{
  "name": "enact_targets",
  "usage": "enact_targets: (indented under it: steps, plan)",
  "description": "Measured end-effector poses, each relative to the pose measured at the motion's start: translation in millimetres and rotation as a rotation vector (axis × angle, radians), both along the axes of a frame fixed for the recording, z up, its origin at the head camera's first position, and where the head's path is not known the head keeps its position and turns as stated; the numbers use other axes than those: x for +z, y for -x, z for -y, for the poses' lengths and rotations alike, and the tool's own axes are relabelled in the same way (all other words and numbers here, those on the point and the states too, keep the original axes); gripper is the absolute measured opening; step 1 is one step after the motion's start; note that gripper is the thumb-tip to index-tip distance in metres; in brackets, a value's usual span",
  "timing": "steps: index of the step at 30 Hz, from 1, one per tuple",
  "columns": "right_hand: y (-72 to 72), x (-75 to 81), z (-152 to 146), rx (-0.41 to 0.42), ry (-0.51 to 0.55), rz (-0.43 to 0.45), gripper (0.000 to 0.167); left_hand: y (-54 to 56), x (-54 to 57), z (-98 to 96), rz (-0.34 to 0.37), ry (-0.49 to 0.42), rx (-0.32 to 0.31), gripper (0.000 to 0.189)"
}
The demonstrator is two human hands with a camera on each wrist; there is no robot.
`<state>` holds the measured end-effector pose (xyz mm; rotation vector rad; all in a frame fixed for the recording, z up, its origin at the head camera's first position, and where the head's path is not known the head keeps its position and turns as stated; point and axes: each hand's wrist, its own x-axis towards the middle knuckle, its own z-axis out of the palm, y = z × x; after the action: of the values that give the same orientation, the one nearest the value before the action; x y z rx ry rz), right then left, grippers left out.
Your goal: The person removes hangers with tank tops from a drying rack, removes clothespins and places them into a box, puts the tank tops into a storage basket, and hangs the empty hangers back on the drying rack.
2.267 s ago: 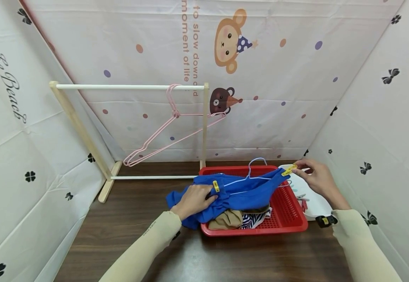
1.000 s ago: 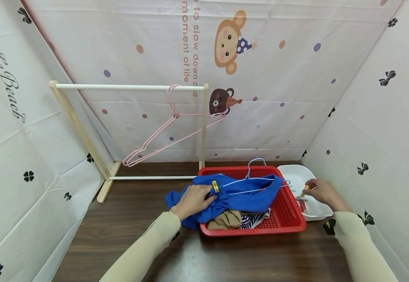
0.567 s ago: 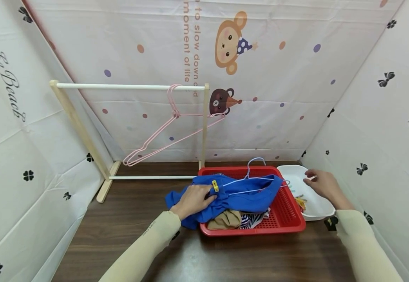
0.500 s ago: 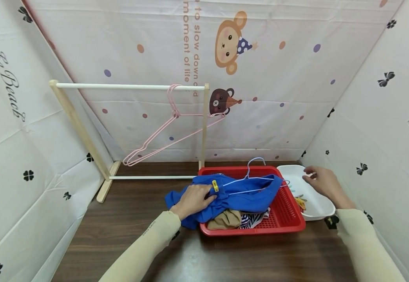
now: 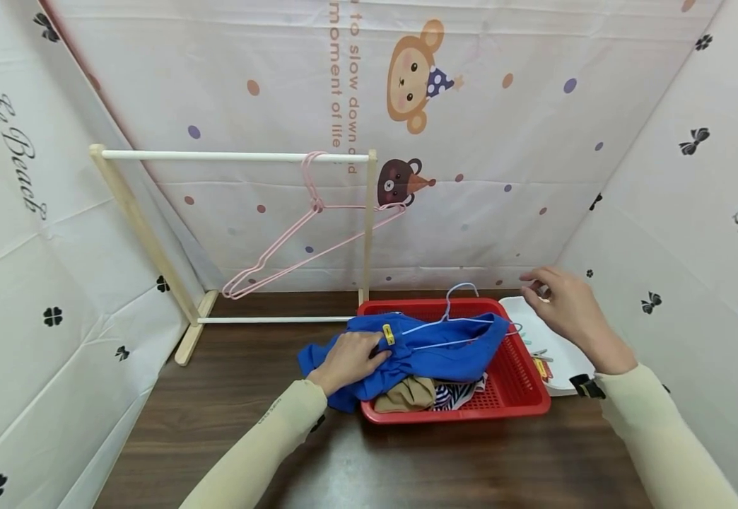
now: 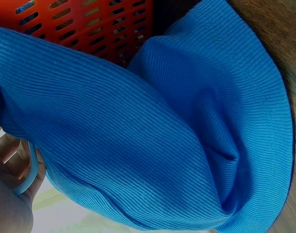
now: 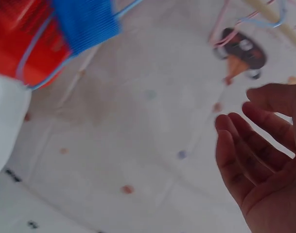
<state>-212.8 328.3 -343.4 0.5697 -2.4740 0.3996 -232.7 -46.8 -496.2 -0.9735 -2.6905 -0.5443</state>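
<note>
My left hand [image 5: 348, 362] grips a blue ribbed garment [image 5: 448, 359] together with the end of the light blue hanger [image 5: 452, 305] in it. In the left wrist view the hanger's end [image 6: 32, 170] curves through my curled fingers [image 6: 7, 158], partly under the cloth. One yellow clothespin [image 5: 389, 335] is clipped to the garment near that hand. My right hand [image 5: 566, 307] is raised above the white tray [image 5: 563, 367], holding nothing, its fingers loosely bent. Yellow, red and pale clothespins [image 5: 542, 366] lie in the tray.
A red basket [image 5: 524, 396] under the garment holds a tan cloth [image 5: 408, 394] and a black-and-white striped cloth [image 5: 454, 396]. Pink hangers [image 5: 273, 247] hang on the drying rack [image 5: 229, 157] at the back left. Printed fabric walls enclose the table.
My right hand has taken a yellow clothespin off the garment's right corner and dropped it into the white tray. Empty, it has risen leftward. My left hand stays put.
</note>
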Motion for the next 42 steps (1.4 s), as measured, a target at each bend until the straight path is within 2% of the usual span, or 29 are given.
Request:
enact_targets:
  steps: [3,8,15,20,26,33,38,42]
  plan:
    - [-6.9,10.4,18,0.036,0.024,-0.069,0.023,0.3,-0.1,-0.4,0.003,0.002,0.001,0.025]
    - [-15.4,22.1,52,0.111,0.024,-0.109,0.026,0.6,0.1,-0.8,0.022,0.005,0.004,0.025]
    - [-20.3,25.3,99,0.293,0.027,-0.142,0.022,0.6,1.6,-1.1,0.035,0.017,0.009,0.025]
    - [-19.3,16.6,128,0.346,-0.005,-0.042,0.022,1.2,2.0,-0.6,0.034,0.016,0.004,0.025]
    - [-14.2,-3.8,153,0.393,-0.053,0.113,0.027,2.1,1.9,-0.7,0.039,0.004,-0.011,0.024]
    - [-8.8,-24.6,170,0.371,-0.144,0.316,0.036,1.6,1.6,-0.3,0.034,0.002,-0.007,0.02]
    - [-5.0,-36.1,176,0.356,-0.215,0.371,0.04,2.3,0.8,-0.7,0.019,0.005,-0.004,0.02]
    - [-2.5,-42.1,177,0.354,-0.203,0.396,0.044,3.0,-0.3,-0.9,0.025,0.017,0.002,0.021]
